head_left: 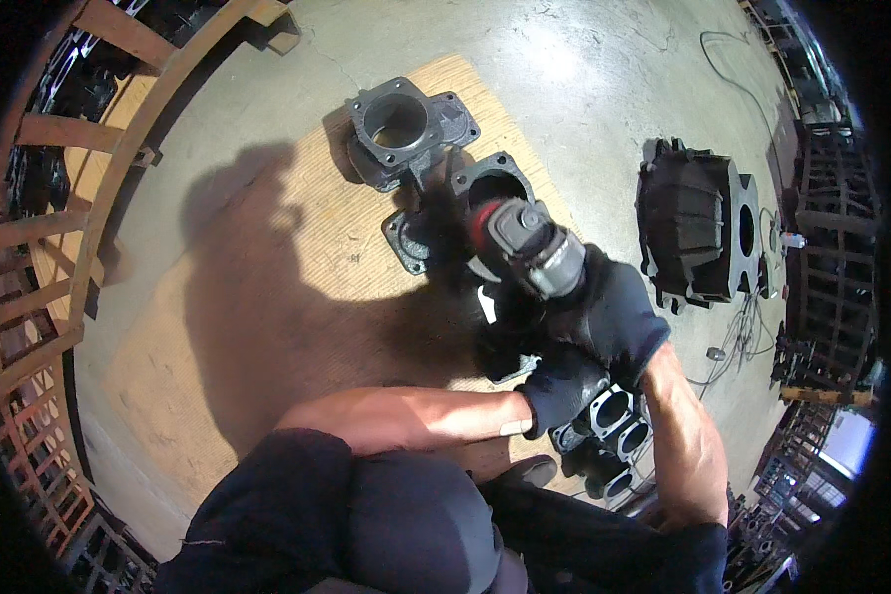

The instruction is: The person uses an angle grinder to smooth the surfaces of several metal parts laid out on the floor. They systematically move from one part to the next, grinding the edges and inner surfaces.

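My right hand (609, 312), in a dark glove, is wrapped round an angle grinder (540, 247) with a grey head and a red part at its front. Close below it, my left hand (566, 389), also gloved, is closed; what its fingers hold is hidden. The grinder's head hangs over a dark metal casting (500, 173) with a round bore and a bolt-holed flange. Beside that casting lies a smaller flange (409, 243). Farther off stands another casting (396, 119) with a large round bore facing up. The grinder's disc is mostly hidden.
The castings stand on a wooden board (327, 247) on a concrete floor (584, 89). A big black housing (693, 223) lies to the right, with cables (752, 337) near it. Several bored castings (609, 436) sit by my right forearm. Wooden racks (119, 178) line the left.
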A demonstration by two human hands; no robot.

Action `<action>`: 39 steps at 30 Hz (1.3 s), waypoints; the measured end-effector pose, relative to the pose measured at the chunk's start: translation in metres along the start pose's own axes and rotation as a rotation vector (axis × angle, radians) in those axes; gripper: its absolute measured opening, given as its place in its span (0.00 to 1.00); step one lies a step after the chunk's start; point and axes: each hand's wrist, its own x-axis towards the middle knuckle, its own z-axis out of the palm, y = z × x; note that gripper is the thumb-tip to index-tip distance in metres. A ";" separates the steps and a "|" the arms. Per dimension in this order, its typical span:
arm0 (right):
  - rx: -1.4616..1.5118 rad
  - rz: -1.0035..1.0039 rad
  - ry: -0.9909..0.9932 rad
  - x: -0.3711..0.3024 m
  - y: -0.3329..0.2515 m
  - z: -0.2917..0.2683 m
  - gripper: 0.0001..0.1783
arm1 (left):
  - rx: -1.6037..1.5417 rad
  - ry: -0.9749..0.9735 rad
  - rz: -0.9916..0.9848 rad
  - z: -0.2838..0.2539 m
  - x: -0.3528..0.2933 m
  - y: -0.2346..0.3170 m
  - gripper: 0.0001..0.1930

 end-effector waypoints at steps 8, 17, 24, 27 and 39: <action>0.010 0.005 0.011 0.010 -0.010 -0.003 0.36 | -0.026 0.187 0.125 0.020 0.008 -0.026 0.16; -0.038 0.004 -0.002 0.031 -0.026 -0.004 0.34 | 0.076 0.033 -0.001 -0.041 -0.006 -0.001 0.13; 0.040 -0.001 -0.029 0.006 -0.019 -0.001 0.36 | -0.089 0.491 0.210 0.021 -0.009 -0.012 0.14; 0.060 -0.005 -0.037 0.024 -0.023 -0.003 0.36 | 0.054 0.316 0.089 -0.001 0.000 -0.019 0.15; -0.001 0.006 0.021 0.020 -0.004 -0.005 0.34 | -0.130 0.130 0.158 0.001 0.014 -0.022 0.13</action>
